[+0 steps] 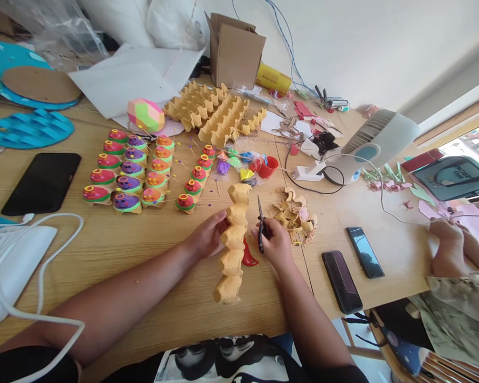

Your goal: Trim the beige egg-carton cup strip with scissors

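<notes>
- Three phones lie on the counter [143,250]: one black phone [42,183] at nine o'clock, two dark phones [342,281] [365,252] at four o'clock.
- One strip of egg carton [232,242] at centre.
- One pair of scissors [261,230].
- One cardboard box [234,50] at twelve o'clock.
- One small fan [373,143] at two o'clock.

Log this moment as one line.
left hand: holds carton strip | right hand: holds scissors beside strip | scraps right | table

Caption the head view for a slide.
Left hand holds an egg-carton strip; right hand grips scissors beside painted cups.
</notes>
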`<state>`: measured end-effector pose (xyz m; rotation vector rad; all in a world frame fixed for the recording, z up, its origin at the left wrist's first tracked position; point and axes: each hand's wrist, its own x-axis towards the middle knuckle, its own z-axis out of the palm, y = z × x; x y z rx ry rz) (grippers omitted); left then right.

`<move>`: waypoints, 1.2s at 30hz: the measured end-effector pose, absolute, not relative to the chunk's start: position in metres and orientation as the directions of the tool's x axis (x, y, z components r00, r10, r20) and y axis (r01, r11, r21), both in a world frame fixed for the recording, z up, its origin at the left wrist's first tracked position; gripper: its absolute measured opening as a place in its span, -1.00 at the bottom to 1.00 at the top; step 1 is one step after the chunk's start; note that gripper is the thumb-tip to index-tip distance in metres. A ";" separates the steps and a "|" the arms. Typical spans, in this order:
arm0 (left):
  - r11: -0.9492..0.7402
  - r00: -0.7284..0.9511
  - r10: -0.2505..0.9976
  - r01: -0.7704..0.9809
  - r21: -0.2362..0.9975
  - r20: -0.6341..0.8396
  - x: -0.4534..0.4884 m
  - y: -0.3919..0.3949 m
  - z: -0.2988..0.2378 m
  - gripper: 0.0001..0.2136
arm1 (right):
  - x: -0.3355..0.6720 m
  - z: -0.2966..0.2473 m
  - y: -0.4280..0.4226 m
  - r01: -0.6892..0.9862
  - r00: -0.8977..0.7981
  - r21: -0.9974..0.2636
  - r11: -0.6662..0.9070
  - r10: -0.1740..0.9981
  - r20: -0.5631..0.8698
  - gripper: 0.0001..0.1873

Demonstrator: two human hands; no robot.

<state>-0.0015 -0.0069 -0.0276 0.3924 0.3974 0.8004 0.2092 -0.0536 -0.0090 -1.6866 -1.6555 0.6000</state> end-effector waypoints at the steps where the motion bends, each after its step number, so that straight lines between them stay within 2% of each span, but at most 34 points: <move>1: 0.648 0.634 0.743 -0.603 0.466 -0.213 -0.002 -0.006 -0.028 -0.64 | 0.208 -0.009 -0.054 0.676 0.058 -0.733 0.069 0.988 0.146 -0.71; 9: 0.675 0.647 0.722 -0.581 0.455 -0.244 -0.009 0.001 -0.038 -0.64 | 0.212 -0.008 -0.051 0.747 -0.050 -0.642 0.175 0.977 0.209 -0.75; 16: 0.662 0.591 0.743 -0.716 0.221 -0.315 -0.010 0.004 -0.026 -0.76 | 0.221 -0.014 -0.047 0.811 -0.106 -0.544 0.218 0.967 0.230 -0.75; 20: 0.648 0.583 0.742 -0.751 0.130 -0.331 -0.008 0.003 -0.022 -0.73 | 0.224 -0.018 -0.048 0.831 -0.114 -0.508 0.227 0.963 0.244 -0.74; 25: 0.663 0.597 0.726 -0.740 0.116 -0.340 -0.007 0.001 -0.014 -0.62 | 0.225 -0.020 -0.048 0.844 -0.105 -0.485 0.227 0.958 0.266 -0.77; 36: 0.667 0.587 0.720 -0.732 0.138 -0.370 -0.006 0.000 -0.015 -0.67 | 0.225 -0.019 -0.049 0.859 -0.124 -0.449 0.245 0.951 0.282 -0.75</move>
